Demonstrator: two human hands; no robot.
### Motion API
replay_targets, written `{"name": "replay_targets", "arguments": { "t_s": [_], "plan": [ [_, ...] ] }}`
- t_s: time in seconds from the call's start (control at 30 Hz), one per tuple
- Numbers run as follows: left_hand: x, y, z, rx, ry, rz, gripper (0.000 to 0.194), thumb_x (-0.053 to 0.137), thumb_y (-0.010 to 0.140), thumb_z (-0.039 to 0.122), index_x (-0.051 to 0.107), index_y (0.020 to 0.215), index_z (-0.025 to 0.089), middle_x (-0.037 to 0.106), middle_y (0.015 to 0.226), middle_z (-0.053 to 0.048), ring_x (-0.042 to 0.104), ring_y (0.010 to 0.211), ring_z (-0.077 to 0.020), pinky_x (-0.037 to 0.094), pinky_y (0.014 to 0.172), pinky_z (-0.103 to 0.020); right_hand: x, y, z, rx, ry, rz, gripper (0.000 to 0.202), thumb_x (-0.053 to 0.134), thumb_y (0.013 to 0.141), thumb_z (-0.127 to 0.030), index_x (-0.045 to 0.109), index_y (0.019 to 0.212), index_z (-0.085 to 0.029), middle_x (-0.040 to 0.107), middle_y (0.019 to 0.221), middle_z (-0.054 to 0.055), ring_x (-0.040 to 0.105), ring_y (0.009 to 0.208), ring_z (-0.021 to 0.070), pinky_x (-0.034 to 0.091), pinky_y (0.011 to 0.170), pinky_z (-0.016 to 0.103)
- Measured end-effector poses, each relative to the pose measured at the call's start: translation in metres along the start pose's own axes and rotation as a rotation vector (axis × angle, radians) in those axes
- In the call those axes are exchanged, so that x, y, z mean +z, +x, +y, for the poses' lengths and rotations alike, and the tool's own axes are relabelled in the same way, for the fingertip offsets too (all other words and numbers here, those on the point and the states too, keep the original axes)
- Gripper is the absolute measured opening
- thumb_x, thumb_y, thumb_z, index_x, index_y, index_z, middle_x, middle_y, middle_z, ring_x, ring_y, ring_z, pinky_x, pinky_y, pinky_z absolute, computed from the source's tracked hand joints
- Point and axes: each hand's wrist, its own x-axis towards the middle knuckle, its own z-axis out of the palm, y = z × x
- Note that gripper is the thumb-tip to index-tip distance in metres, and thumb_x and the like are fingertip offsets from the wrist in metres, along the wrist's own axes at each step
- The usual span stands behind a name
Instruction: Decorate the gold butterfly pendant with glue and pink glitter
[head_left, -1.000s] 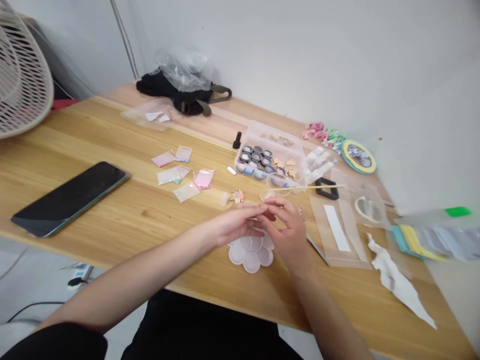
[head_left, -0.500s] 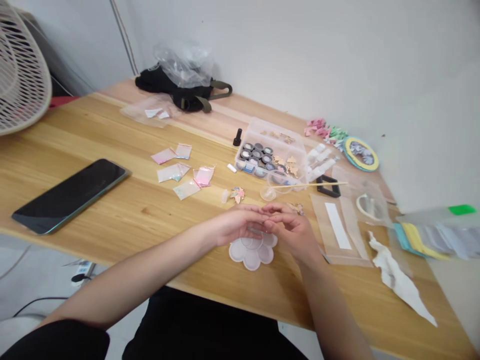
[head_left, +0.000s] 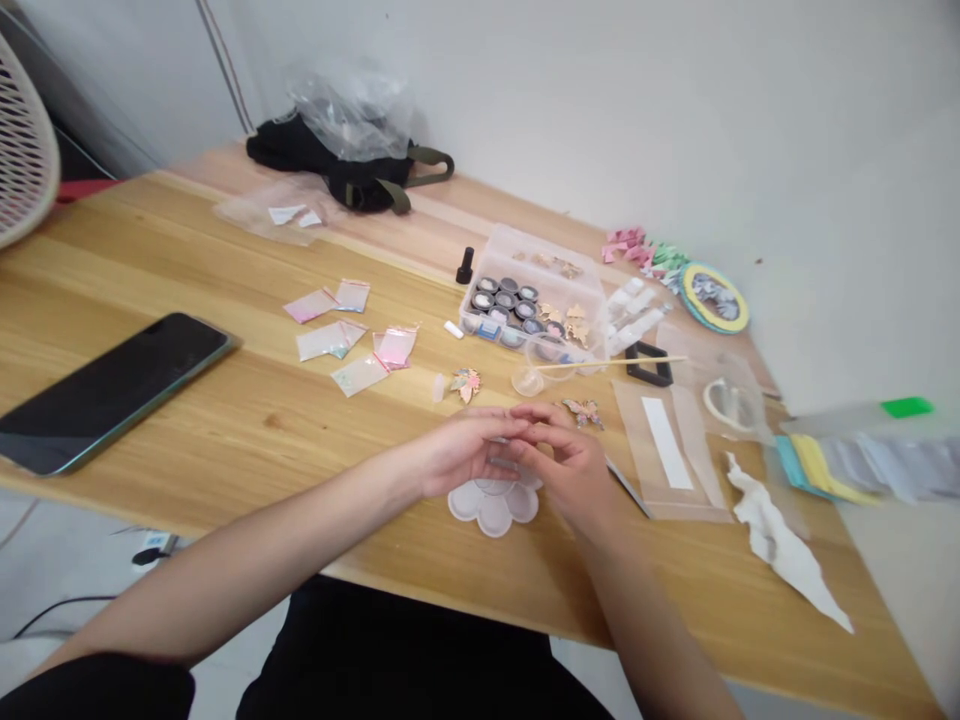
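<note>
My left hand (head_left: pixel 469 450) and my right hand (head_left: pixel 562 460) meet at the fingertips above a white flower-shaped palette (head_left: pixel 493 510). The left fingers are loosely spread, palm turned inward. The right fingers are bent together against the left fingertips; anything between them is too small to make out. Just beyond my hands lie a colourful butterfly piece (head_left: pixel 583 412) and a pastel ornament (head_left: pixel 466 384). A clear cup (head_left: pixel 528 380) with a thin wooden stick (head_left: pixel 615 362) stands farther back.
A clear box (head_left: pixel 536 290) of small pots, little bags (head_left: pixel 322 340) and a black bottle (head_left: pixel 465 266) lie behind. A phone (head_left: pixel 112 390) is at left. On the right are a black frame (head_left: pixel 649 364), a plastic sleeve (head_left: pixel 671 450), a thin tool (head_left: pixel 628 487) and crumpled tissue (head_left: pixel 784 545).
The view has shifted, moving the table items left and slightly up. My hands stay together at the fingertips; more of the butterfly piece and thin tool beside my right hand now shows.
</note>
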Motion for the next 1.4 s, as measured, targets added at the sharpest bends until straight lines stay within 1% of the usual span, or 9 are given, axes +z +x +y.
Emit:
{"name": "replay_targets", "arguments": {
  "t_s": [0.23, 0.37, 0.53, 0.7, 0.87, 1.0, 1.1, 1.23, 1.4],
  "plan": [
    [-0.004, 0.0, -0.001, -0.04, 0.036, -0.005, 0.037, 0.087, 0.071, 0.03, 0.072, 0.102, 0.016, 0.071, 0.079, -0.001, 0.064, 0.068, -0.0119, 0.047, 0.072, -0.03, -0.004, -0.001, -0.001, 0.031, 0.052, -0.016, 0.002, 0.08, 0.077, -0.039, 0.081, 0.076, -0.037, 0.076, 0.105, 0.001, 0.066, 0.106, 0.0233, 0.049, 0.099, 0.045],
    [-0.003, 0.0, -0.001, -0.034, 0.034, 0.006, 0.034, 0.075, 0.083, 0.048, 0.072, 0.098, 0.018, 0.071, 0.081, -0.001, 0.066, 0.068, -0.0124, 0.047, 0.073, -0.03, -0.004, -0.002, -0.001, 0.087, 0.127, 0.0, 0.004, 0.081, 0.077, -0.04, 0.082, 0.079, -0.036, 0.077, 0.108, 0.002, 0.066, 0.109, 0.025, 0.048, 0.103, 0.048],
    [-0.002, -0.001, 0.004, -0.07, 0.049, 0.009, 0.049, 0.066, 0.084, 0.065, 0.072, 0.09, 0.016, 0.073, 0.081, -0.003, 0.068, 0.072, -0.0147, 0.047, 0.075, -0.031, -0.002, -0.001, 0.0, 0.184, 0.344, 0.033, 0.014, 0.077, 0.078, -0.046, 0.081, 0.076, -0.033, 0.078, 0.107, 0.003, 0.069, 0.106, 0.0247, 0.054, 0.095, 0.045],
    [-0.004, -0.002, 0.01, -0.07, 0.046, 0.026, 0.062, 0.058, 0.084, 0.074, 0.072, 0.08, 0.014, 0.073, 0.081, -0.005, 0.067, 0.072, -0.0149, 0.047, 0.075, -0.03, -0.009, 0.002, -0.002, 0.278, 0.515, -0.031, 0.024, 0.075, 0.076, -0.05, 0.082, 0.093, -0.034, 0.078, 0.115, 0.003, 0.068, 0.113, 0.0271, 0.053, 0.098, 0.048],
    [-0.006, -0.002, 0.012, -0.009, 0.023, 0.037, 0.062, 0.055, 0.087, 0.072, 0.07, 0.071, 0.013, 0.069, 0.07, -0.005, 0.064, 0.069, -0.0144, 0.047, 0.077, -0.03, -0.016, 0.002, -0.005, 0.311, 0.615, -0.099, 0.038, 0.062, 0.085, -0.061, 0.081, 0.099, -0.032, 0.075, 0.125, 0.004, 0.065, 0.123, 0.029, 0.051, 0.105, 0.052],
    [-0.006, -0.002, 0.01, 0.031, 0.008, 0.037, 0.057, 0.057, 0.089, 0.065, 0.07, 0.07, 0.013, 0.069, 0.069, -0.005, 0.063, 0.067, -0.0132, 0.047, 0.076, -0.029, -0.015, -0.001, -0.003, 0.33, 0.618, -0.08, 0.031, 0.071, 0.083, -0.06, 0.08, 0.098, -0.034, 0.076, 0.121, 0.003, 0.067, 0.12, 0.0263, 0.051, 0.105, 0.05],
    [-0.007, -0.002, 0.01, 0.041, -0.002, 0.038, 0.055, 0.055, 0.093, 0.06, 0.07, 0.07, 0.013, 0.07, 0.071, -0.004, 0.064, 0.065, -0.0123, 0.047, 0.075, -0.028, -0.015, -0.003, -0.001, 0.361, 0.602, -0.049, 0.029, 0.078, 0.078, -0.056, 0.08, 0.094, -0.033, 0.078, 0.117, 0.004, 0.07, 0.111, 0.025, 0.054, 0.098, 0.046],
    [-0.007, -0.002, 0.01, 0.048, -0.019, 0.04, 0.054, 0.049, 0.098, 0.054, 0.07, 0.071, 0.013, 0.07, 0.072, -0.004, 0.065, 0.064, -0.0113, 0.047, 0.073, -0.027, -0.014, -0.005, 0.0, 0.387, 0.588, -0.005, 0.027, 0.086, 0.068, -0.055, 0.08, 0.079, -0.031, 0.079, 0.111, 0.004, 0.071, 0.093, 0.0206, 0.056, 0.082, 0.038],
    [-0.007, -0.002, 0.009, 0.045, -0.018, 0.042, 0.052, 0.053, 0.096, 0.055, 0.071, 0.073, 0.012, 0.068, 0.07, -0.004, 0.065, 0.065, -0.012, 0.047, 0.073, -0.027, -0.015, -0.006, 0.001, 0.393, 0.563, 0.025, 0.028, 0.091, 0.06, -0.052, 0.077, 0.067, -0.029, 0.078, 0.094, 0.002, 0.062, 0.071, 0.0148, 0.052, 0.068, 0.034]
  ]
}}
